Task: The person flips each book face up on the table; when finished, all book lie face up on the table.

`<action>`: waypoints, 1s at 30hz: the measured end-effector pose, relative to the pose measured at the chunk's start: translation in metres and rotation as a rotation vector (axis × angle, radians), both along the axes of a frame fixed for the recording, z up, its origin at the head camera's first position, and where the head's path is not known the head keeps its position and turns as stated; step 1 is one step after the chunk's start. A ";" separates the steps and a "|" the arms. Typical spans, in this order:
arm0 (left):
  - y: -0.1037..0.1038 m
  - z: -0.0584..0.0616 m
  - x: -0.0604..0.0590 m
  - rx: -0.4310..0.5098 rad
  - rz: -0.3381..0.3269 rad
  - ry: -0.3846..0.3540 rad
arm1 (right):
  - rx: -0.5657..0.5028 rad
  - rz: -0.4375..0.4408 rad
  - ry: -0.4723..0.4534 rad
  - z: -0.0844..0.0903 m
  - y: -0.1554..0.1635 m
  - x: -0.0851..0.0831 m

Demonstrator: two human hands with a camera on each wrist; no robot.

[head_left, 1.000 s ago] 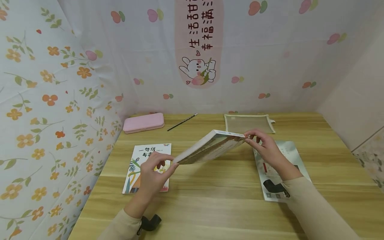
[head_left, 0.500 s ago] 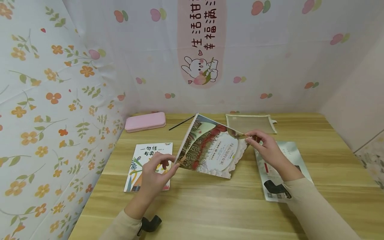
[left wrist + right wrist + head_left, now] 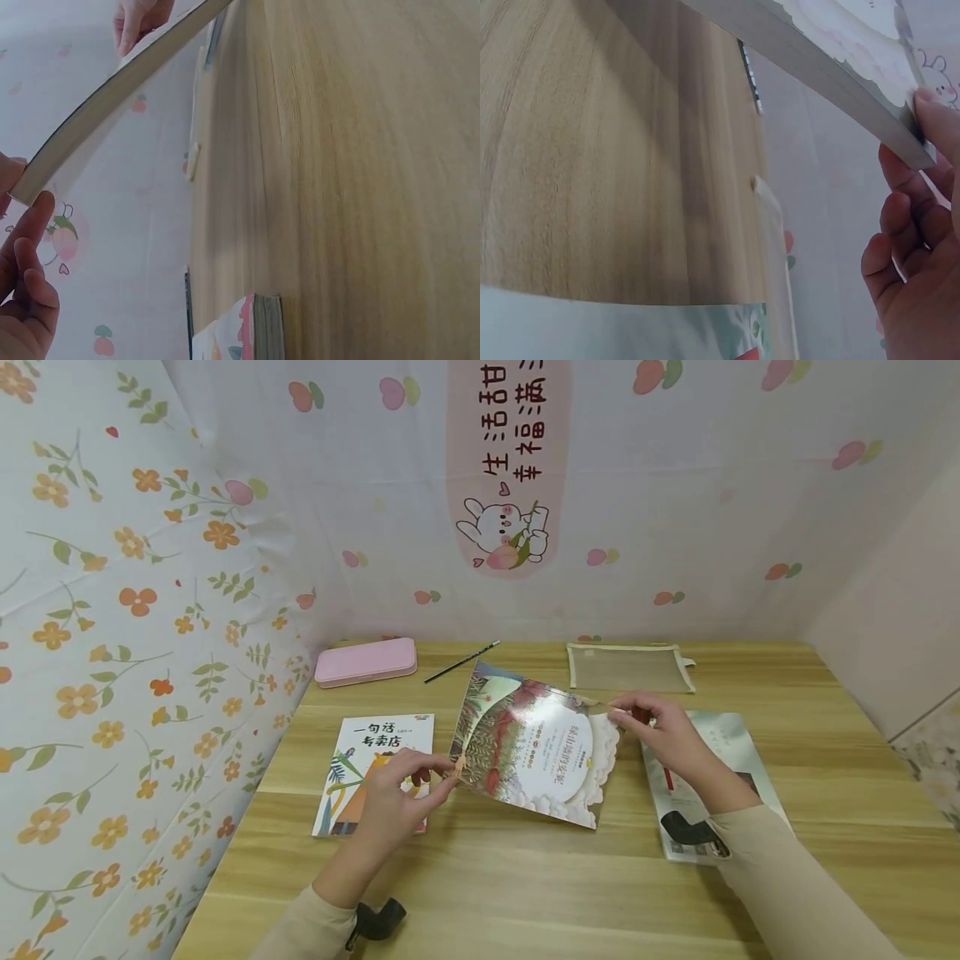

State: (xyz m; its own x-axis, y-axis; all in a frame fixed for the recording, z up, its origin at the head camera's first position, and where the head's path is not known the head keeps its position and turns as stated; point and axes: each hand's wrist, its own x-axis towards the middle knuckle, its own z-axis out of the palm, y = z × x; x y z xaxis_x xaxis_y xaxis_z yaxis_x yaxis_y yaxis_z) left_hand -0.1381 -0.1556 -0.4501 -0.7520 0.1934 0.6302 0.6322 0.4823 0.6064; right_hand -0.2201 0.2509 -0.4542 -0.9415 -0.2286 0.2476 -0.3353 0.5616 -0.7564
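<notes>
The left hand (image 3: 393,806) is pinching the near-left corner of the picture book (image 3: 534,745), thumb and fingertips closed on the edge, and the right hand (image 3: 663,735) is pinching the opposite corner the same way. So the book is held up between both hands, tilted with its cover toward the camera and its lower edge close to the surface (image 3: 525,877); whether it actually touches can't be told.

Since only corners are gripped, the book is bowed a bit in both wrist views. It would probably be handled better if the pinch were kept firm but the turn done slowly, both hands moved together so the spine isn't twisted. A deeper hold along the edges would likely help too.

Just under the left hand a white book (image 3: 371,772) is lying flat, and under the right forearm a pale green book (image 3: 723,739) is lying. Farther out a pink case (image 3: 365,661), a pencil (image 3: 461,662) and a mesh pouch (image 3: 630,667) can be seen.
</notes>
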 end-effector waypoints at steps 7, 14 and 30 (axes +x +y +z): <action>-0.001 -0.003 0.006 -0.074 0.064 -0.196 | -0.006 0.035 -0.046 -0.003 -0.001 -0.002; 0.002 -0.009 0.011 -0.102 0.049 -0.502 | 0.012 0.130 -0.133 -0.005 -0.004 -0.007; 0.021 -0.024 0.018 -0.228 -0.086 -0.688 | 0.110 0.270 -0.167 -0.027 -0.001 -0.026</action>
State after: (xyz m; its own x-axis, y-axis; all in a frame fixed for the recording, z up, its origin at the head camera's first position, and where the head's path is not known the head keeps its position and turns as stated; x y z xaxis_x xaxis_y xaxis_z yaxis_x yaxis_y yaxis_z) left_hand -0.1203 -0.1351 -0.4738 -0.9397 0.3394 -0.0430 0.1851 0.6100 0.7705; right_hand -0.2458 0.2495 -0.4817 -0.8688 -0.4921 0.0547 -0.3595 0.5509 -0.7532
